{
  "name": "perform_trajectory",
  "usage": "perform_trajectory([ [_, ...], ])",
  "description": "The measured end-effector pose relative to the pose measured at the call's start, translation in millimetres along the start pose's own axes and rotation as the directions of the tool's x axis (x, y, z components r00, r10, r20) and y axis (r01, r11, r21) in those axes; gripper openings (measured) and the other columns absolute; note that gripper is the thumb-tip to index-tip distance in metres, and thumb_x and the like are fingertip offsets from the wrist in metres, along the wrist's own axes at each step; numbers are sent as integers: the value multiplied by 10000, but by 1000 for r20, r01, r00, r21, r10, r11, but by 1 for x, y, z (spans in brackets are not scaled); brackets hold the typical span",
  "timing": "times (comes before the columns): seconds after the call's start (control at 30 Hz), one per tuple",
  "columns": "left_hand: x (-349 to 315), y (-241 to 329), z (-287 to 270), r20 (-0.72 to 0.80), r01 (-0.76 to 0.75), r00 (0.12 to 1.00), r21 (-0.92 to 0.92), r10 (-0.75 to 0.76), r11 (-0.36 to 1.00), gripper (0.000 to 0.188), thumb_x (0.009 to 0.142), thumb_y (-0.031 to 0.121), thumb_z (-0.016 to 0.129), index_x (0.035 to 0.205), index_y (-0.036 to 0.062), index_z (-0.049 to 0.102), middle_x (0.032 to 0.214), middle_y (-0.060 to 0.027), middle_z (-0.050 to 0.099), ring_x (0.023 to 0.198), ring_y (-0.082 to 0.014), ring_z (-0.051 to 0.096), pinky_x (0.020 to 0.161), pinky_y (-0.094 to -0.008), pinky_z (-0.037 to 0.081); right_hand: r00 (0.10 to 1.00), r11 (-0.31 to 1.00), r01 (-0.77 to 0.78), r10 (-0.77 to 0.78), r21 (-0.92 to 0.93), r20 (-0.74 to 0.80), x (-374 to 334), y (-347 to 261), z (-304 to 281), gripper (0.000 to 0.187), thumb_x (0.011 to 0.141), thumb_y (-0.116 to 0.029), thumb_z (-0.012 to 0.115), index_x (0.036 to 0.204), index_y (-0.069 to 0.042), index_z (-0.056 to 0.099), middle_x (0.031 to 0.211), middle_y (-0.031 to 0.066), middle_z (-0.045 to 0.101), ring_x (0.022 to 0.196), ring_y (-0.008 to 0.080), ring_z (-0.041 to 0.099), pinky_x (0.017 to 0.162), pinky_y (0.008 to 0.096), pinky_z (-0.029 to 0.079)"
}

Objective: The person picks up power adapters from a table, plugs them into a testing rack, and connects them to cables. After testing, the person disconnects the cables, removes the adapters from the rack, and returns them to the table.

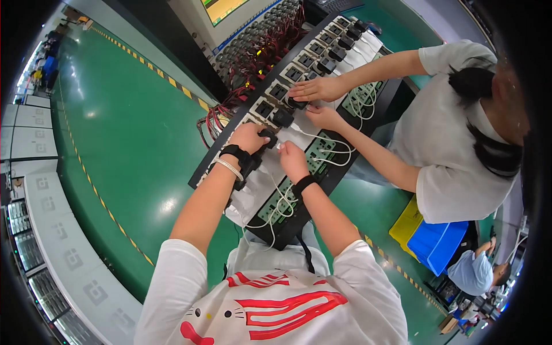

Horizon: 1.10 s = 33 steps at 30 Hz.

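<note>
Left hand (248,138), curled, grips a boxy black plastic adapter (268,136) at its three o'clock; right hand (294,161) pinches a slim white cable end (280,146) at eleven. Adapter: probably light, stiff; hold its sides.

The head view faces steeply down from above and behind the left hand (248,138) and right hand (294,161), near both; far to their left, fisheye-bent detail seems unclear.

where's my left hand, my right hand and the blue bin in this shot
left hand (248,138): head view, on the back of the hand
right hand (295,161): head view, on the middle of the hand
blue bin (436,244): head view, on its wall
</note>
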<state>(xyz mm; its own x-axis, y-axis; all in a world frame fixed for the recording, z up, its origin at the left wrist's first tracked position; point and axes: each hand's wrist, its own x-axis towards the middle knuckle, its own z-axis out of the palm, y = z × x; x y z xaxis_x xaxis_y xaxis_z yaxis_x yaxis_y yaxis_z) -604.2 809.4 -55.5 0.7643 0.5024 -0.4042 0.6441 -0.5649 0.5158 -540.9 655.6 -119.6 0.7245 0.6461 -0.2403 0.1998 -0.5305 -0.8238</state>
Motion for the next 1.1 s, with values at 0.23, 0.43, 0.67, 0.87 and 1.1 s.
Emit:
perform_trajectory([
  [0.23, 7, 2, -7, 62, -74, 996, 53, 71, 996, 418, 721, 278, 704, 1109, 131, 650, 1036, -161, 638, 973, -324, 596, 863, -388, 463, 998, 999, -38, 37, -26, -48, 0, -15, 3, 246, 897, -200, 462, 807, 3, 570, 775, 232, 602, 772, 443, 562, 671, 494, 435],
  [0.43, 10, -5, 0, 6, -91, 996, 68, 91, 994, 419, 730, 292, 702, 1108, 119, 647, 1027, -163, 644, 957, -312, 609, 846, -390, 471, 994, 998, -46, 41, -47, -101, 0, -10, 15, 265, 902, -229, 464, 804, -8, 572, 798, 235, 595, 815, 429, 557, 717, 494, 425],
  [0.67, -16, 3, -2, -111, 81, 992, 148, -65, 986, 486, 744, 339, 692, 1161, 114, 587, 1127, -141, 612, 1059, -286, 575, 873, -380, 457, 881, 945, 296, -327, -141, -342, -43, -20, -22, 346, 809, -209, 589, 1099, -26, 548, 963, 171, 612, 952, 330, 553, 795, 373, 427],
  [0.87, -189, -17, -2, -413, -393, 882, -386, 225, 834, 237, 817, 101, 610, 1028, -7, 601, 997, -136, 618, 905, -228, 596, 805, -309, 461, 887, 996, 0, 40, 87, -461, -208, 117, -53, 161, 858, -131, 523, 944, -2, 566, 881, 184, 597, 811, 336, 581, 722, 376, 465],
  [1.1, -347, -167, 119, 133, -5, 990, -308, 48, 951, 274, 821, 264, 570, 954, 38, 648, 959, -151, 652, 877, -319, 618, 770, -375, 488, 872, 875, -483, 484, -42, 64, -328, 213, -27, 350, 834, -356, 585, 989, -45, 630, 860, 137, 650, 840, 282, 619, 751, 367, 472],
])
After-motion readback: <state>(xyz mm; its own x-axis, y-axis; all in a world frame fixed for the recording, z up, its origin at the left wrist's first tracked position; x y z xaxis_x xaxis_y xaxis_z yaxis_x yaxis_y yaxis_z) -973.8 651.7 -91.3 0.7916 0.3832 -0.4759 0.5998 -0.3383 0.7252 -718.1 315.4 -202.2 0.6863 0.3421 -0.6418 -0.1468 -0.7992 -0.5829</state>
